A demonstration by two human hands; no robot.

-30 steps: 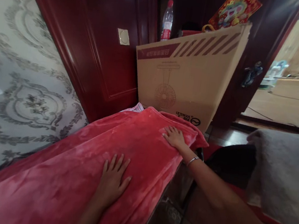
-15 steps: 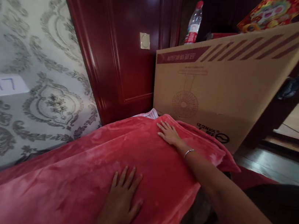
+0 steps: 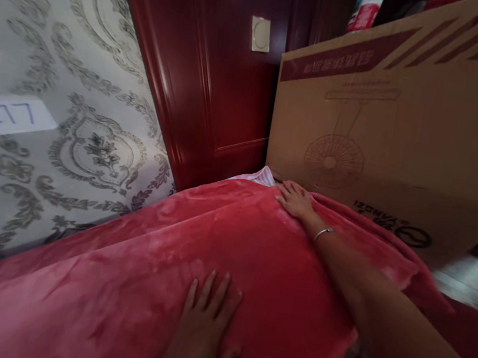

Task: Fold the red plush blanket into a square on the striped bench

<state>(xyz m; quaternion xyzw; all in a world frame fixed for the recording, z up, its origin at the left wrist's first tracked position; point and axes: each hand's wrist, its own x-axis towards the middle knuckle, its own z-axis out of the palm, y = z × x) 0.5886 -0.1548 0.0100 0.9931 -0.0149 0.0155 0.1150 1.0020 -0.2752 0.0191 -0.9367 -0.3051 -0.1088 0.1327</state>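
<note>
A red plush blanket (image 3: 158,250) lies folded in long layers over the surface before me. My left hand (image 3: 204,328) rests flat on its top near the bottom of the view, fingers spread, thumb out to the right. Farther off, my right hand (image 3: 295,202), with a silver bracelet (image 3: 323,233) on the wrist, lies palm down at the blanket's far end, its fingers extended close to the edge. Behind that hand, a corner of pale striped cloth (image 3: 261,176) sticks out from beneath the blanket.
A large cardboard box (image 3: 428,128) with a fan drawing stands just past the blanket's far end. A bottle (image 3: 366,10) shows above its top edge. Dark red panelling (image 3: 233,95) carries a switch plate (image 3: 260,34). Patterned wallpaper (image 3: 105,53) bears a paper label (image 3: 12,116) reading 277.
The view has moved closer and tipped down, so the box looks larger and the bottle's top is cut off. Both hands stay flat on the blanket.
</note>
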